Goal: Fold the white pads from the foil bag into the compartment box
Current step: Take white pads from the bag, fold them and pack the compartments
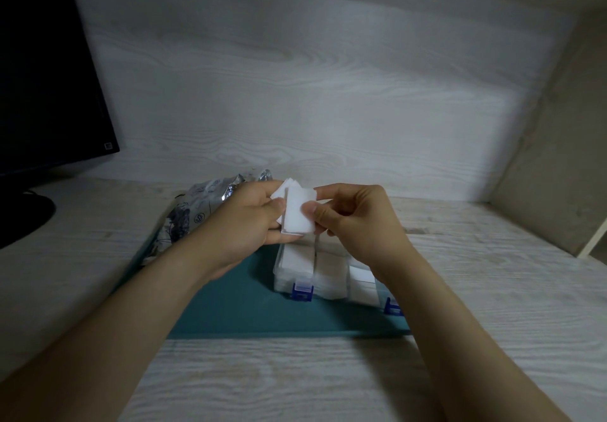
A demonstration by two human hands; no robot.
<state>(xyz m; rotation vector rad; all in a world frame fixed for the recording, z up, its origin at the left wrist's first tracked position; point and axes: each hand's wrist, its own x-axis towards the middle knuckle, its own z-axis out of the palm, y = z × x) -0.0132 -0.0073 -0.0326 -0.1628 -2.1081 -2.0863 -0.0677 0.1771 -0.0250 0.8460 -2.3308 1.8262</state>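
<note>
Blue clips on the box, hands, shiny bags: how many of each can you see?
Blue clips: 2
Hands, left hand and right hand: 2
Foil bag: 1
Total: 5

A home or office desk nook: dark monitor (pixel 49 70) on pale woodgrain desk (pixel 492 290).

both hands (pixel 295 218) pinching white pads (pixel 297 213), compartment box (pixel 328 277) below
</note>
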